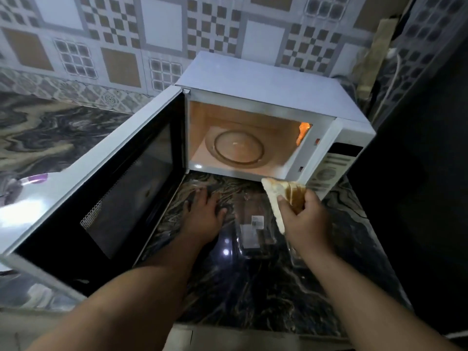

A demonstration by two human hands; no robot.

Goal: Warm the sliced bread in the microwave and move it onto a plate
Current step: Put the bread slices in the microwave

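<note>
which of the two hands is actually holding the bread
The right hand grips the bread slices; the left hand rests flat on the counter, holding nothing.

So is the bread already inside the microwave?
No, the right hand holds the bread in front of the open microwave, whose turntable is bare.

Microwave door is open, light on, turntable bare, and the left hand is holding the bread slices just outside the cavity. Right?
One error: the right hand holds the bread slices, not the left. The head view shows the left hand flat on the counter. The microwave door is open, lit, turntable bare.
</note>
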